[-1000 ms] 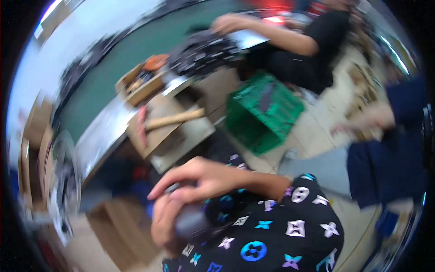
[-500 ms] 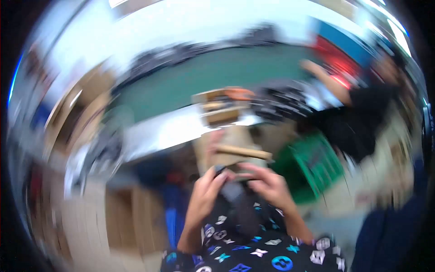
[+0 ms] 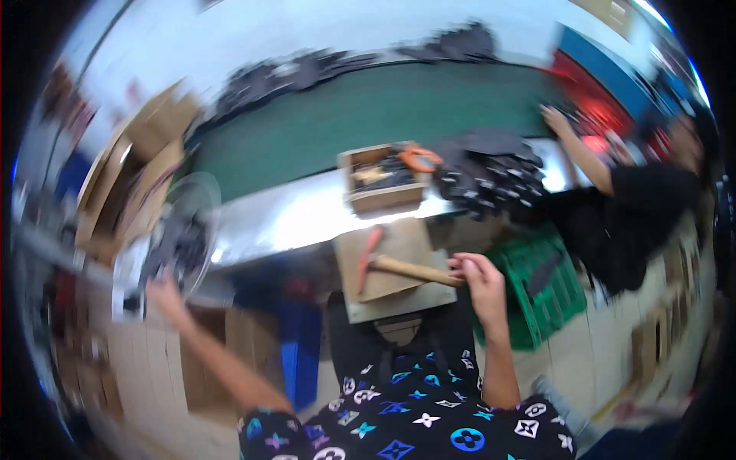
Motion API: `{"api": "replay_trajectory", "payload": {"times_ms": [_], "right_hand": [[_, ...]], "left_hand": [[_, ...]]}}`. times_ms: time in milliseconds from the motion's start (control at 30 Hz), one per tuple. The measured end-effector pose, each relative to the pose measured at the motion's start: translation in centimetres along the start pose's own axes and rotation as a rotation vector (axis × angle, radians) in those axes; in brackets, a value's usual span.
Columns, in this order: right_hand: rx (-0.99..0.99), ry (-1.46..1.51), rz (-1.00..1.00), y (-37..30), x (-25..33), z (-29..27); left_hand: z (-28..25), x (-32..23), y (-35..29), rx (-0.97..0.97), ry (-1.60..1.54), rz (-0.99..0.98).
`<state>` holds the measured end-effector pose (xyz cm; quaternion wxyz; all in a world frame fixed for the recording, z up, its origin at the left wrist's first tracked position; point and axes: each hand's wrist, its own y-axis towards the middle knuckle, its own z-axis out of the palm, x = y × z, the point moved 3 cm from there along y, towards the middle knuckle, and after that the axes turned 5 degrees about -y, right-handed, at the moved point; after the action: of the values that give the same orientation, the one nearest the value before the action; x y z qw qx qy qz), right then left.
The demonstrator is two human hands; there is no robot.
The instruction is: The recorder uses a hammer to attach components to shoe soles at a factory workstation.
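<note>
Hammer (image 3: 399, 267) is seen lying on a small board (image 3: 387, 295) in front of the seated person, head to the left, wooden handle running right. The right hand (image 3: 477, 280) is closed around the handle's end. The left hand (image 3: 162, 295) is stretched far left toward a blurred dark pile (image 3: 180, 241); its grip cannot be told. The hammer is judged stiff and head-heavy, best held well back along the handle.

Blur hides what the left hand (image 3: 162, 295) touches.
</note>
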<state>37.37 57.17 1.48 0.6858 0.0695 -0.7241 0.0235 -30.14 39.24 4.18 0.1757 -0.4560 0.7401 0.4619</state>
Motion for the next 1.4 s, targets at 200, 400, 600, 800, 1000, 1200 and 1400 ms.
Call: {"api": "replay_trajectory", "payload": {"times_ms": [200, 400, 600, 800, 1000, 1200, 1400], "right_hand": [[-0.397, -0.520, -0.270, 6.5, -1.0, -7.0], [-0.756, -1.241, -0.283, 18.6, 1.6, -16.1], [-0.494, -1.101, -0.315, 23.3, 1.2, -17.7], [-0.349, -0.973, -0.304, 24.3, 4.4, -18.8], [-0.477, -1.147, -0.074, 24.5, -1.1, -24.9], [-0.817, -0.883, -0.727, 17.4, 5.5, -17.5], [-0.007, -0.832, -1.290, 6.5, 15.3, -2.7]], "left_hand": [[5.6, -16.2, -16.9, 0.585, -0.608, -0.060], [7.3, -24.2, -27.6, 0.988, -0.857, -0.085], [5.7, -28.1, -30.1, 1.013, -0.819, 0.082], [4.8, -31.8, -30.1, 1.044, -0.741, 0.301], [5.5, -32.5, -31.8, 1.107, -0.791, 0.315], [4.3, -31.5, -32.3, 1.016, -0.864, 0.373], [-0.6, -39.1, -33.0, 0.679, -0.572, 0.923]]}}
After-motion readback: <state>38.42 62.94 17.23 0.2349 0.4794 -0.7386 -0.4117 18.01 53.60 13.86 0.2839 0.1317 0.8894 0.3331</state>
